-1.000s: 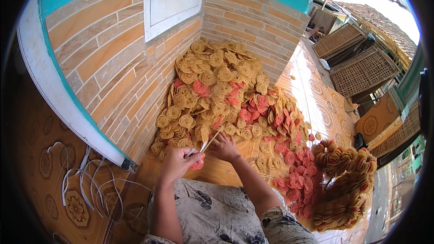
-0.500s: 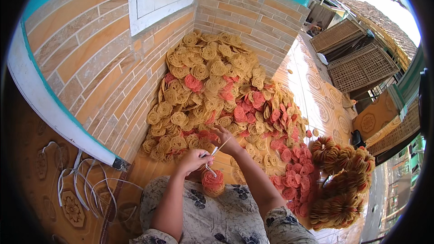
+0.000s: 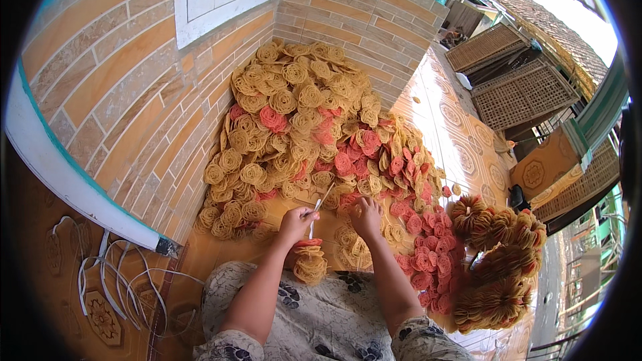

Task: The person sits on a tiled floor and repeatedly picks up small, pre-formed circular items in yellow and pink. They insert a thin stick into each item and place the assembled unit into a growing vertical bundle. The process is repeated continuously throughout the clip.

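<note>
My left hand [image 3: 296, 225] pinches a thin light stick [image 3: 327, 194] together with a white strip [image 3: 311, 228]. The strip hangs down from the fingers into a small stack of lacy round discs [image 3: 310, 266], mostly yellow with red at its top, just above my lap. My right hand [image 3: 366, 218] is to the right, low over the near edge of the pile, fingers curled together. Whether a disc is between those fingers is hidden. Ahead of both hands spreads a large heap of yellow lacy discs [image 3: 294, 103] mixed with red ones [image 3: 273, 118].
Loose red discs [image 3: 435, 254] lie to my right, beside thick threaded bundles of discs [image 3: 498, 294]. White strips [image 3: 127, 281] are strewn on the tiled floor at left. A brick-patterned wall [image 3: 147, 80] encloses the heap; woven racks [image 3: 525, 93] stand far right.
My right hand has drawn away from the stick toward the right, and its fingers have curled. The hanging stack has turned, showing more yellow. The view has shifted slightly.
</note>
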A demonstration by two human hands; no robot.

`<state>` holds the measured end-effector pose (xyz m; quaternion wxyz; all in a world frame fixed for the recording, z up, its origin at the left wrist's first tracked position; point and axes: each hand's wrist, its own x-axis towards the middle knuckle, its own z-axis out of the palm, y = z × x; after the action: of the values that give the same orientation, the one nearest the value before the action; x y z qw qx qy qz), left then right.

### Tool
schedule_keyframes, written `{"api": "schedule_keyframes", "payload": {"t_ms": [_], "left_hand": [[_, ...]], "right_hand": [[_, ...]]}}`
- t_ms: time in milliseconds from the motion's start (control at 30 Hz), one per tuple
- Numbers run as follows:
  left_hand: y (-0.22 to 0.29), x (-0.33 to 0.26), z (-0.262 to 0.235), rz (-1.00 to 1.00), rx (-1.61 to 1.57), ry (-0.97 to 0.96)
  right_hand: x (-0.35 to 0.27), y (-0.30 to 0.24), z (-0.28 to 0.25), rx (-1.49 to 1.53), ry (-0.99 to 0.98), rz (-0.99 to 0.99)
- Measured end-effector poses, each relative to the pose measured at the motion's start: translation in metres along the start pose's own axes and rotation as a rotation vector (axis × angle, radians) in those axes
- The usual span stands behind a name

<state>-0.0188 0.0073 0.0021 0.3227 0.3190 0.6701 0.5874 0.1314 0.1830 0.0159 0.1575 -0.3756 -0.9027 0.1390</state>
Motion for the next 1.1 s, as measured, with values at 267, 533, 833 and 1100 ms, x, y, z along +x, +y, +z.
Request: {"api": "schedule_keyframes", "payload": {"t_ms": [267,533,833,1100], "left_hand": [[0.014,-0.009,0.007,-0.099,0.102,-0.167],[0.007,-0.008,0.013,-0.079,0.163,-0.094],[0.009,-0.003,0.005,-0.250,-0.170,-0.199],[0.010,-0.004,0.006,-0.164,-0.138,-0.015]], "right_hand": [[0.009,0.013,0.001,1.059,-0.005,0.378],[0.008,-0.009,-0.015,1.236,-0.068,0.287],[0.014,-0.006,-0.011,1.213,-0.142,0.169],[0.030,-0.011,-0.006,0.372,-0.247,-0.212]]}}
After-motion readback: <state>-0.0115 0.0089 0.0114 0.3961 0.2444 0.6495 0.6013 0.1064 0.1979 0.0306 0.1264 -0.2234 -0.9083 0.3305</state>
